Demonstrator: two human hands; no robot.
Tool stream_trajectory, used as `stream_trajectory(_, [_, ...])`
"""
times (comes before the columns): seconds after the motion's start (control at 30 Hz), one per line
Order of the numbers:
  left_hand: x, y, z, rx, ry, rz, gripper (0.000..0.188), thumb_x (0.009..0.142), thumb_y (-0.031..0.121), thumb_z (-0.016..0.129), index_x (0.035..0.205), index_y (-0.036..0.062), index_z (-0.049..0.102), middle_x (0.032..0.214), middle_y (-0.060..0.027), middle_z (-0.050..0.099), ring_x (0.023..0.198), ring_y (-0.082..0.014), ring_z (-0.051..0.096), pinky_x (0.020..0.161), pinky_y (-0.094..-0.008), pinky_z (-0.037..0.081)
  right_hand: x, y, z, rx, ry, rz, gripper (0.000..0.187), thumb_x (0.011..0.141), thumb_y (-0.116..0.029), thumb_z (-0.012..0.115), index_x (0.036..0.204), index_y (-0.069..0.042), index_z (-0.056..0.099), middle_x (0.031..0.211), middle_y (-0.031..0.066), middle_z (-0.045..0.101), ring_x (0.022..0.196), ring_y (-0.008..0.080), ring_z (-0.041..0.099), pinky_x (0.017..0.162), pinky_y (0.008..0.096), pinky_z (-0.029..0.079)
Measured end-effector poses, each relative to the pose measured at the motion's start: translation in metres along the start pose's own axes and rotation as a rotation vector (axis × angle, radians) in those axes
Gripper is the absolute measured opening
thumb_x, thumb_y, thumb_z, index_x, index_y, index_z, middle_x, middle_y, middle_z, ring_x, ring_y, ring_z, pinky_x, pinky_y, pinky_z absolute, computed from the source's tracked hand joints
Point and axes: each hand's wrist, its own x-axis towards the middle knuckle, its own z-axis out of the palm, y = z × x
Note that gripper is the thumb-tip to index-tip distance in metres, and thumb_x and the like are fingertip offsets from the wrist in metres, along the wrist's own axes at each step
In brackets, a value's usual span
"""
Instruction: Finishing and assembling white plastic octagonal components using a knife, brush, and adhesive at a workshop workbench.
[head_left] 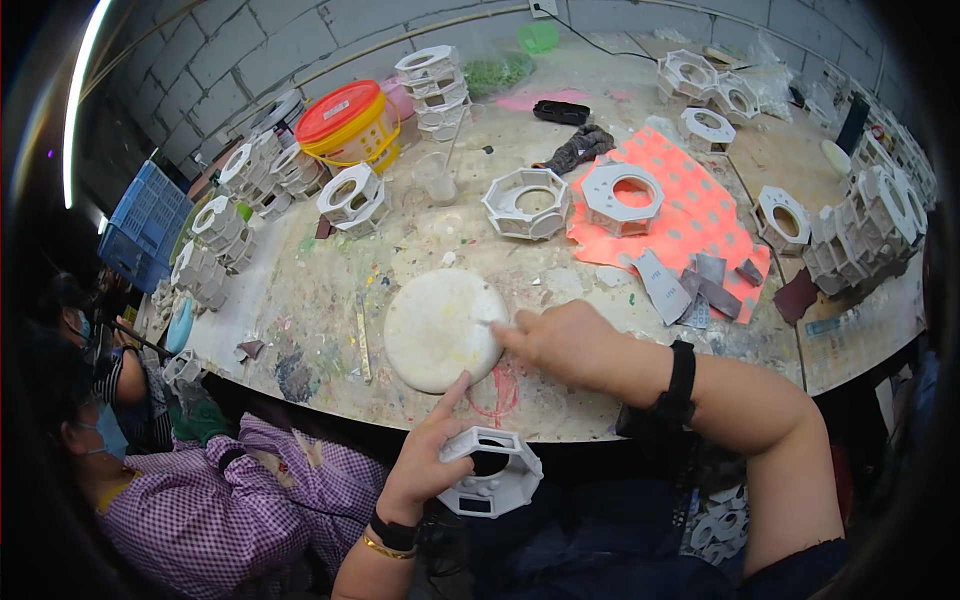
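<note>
My left hand point(432, 462) grips a white octagonal plastic frame point(515, 490) at the table's front edge, thumb hooked into its round opening. Its index finger stretches up to the near rim of a round off-white disc point(435, 325) lying on the table. Over the right edge of that disc is my right hand point(562, 345), fingers pinched together. A small grey tip shows at the fingertips, too small and blurred to name. Beyond the hands, one similar octagonal frame point(527, 222) stands on the table, and another octagonal frame point(622, 212) rests on an orange dotted cloth point(690, 185).
Sandpaper pieces point(662, 287) lie at the cloth's near edge. A yellow bucket with a red lid point(350, 125) and stacked frames point(435, 95) stand far left. More frames point(870, 235) pile up at right. On the left sits a person in a purple checked garment point(215, 500).
</note>
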Motion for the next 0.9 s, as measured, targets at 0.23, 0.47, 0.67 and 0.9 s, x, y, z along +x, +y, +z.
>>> stream_trajectory(0.23, [-0.002, 0.001, 0.0, 0.025, -0.004, 0.021, 0.043, 0.06, 0.013, 0.069, 0.101, 0.0008, 0.071, 0.147, -0.0289, 0.031, 0.133, -0.0287, 0.041, 0.101, -0.032, 0.036, 0.028, 0.033, 0.006, -0.151, 0.062, 0.047, 0.036, 0.08, -0.014, 0.056, 0.115, -0.009, 0.06, 0.078, 0.0091, 0.058, 0.065, 0.026, 0.064, 0.052, 0.0386, 0.05])
stream_trajectory(0.47, [0.002, -0.007, 0.003, 0.05, -0.045, 0.069, 0.039, 0.064, 0.012, 0.067, 0.102, 0.0015, 0.068, 0.15, -0.0191, 0.032, 0.132, -0.0271, 0.043, 0.101, -0.0318, 0.037, 0.022, 0.015, -0.009, 0.252, -0.055, 0.411, 0.042, 0.079, -0.016, 0.064, 0.119, -0.005, 0.056, 0.092, 0.0166, 0.065, 0.082, 0.0333, 0.065, 0.069, 0.0445, 0.051])
stream_trajectory(0.67, [0.001, 0.006, -0.004, 0.023, -0.04, -0.007, 0.043, 0.06, 0.007, 0.063, 0.102, 0.0019, 0.069, 0.15, -0.0255, 0.029, 0.135, -0.0293, 0.04, 0.101, -0.0308, 0.036, 0.051, 0.013, 0.004, 0.473, -0.142, 0.552, 0.039, 0.077, -0.025, 0.07, 0.104, 0.0, 0.057, 0.099, 0.0194, 0.065, 0.095, 0.0349, 0.063, 0.079, 0.0443, 0.05])
stream_trajectory(0.9, [0.002, 0.008, -0.004, 0.144, -0.043, -0.022, 0.043, 0.061, 0.012, 0.062, 0.102, 0.0031, 0.07, 0.149, -0.0282, 0.027, 0.134, -0.0328, 0.04, 0.105, -0.0339, 0.033, 0.065, 0.024, 0.005, 0.785, -0.167, 0.716, 0.046, 0.073, -0.026, 0.074, 0.105, 0.003, 0.059, 0.102, 0.0235, 0.064, 0.097, 0.0351, 0.063, 0.083, 0.0435, 0.05])
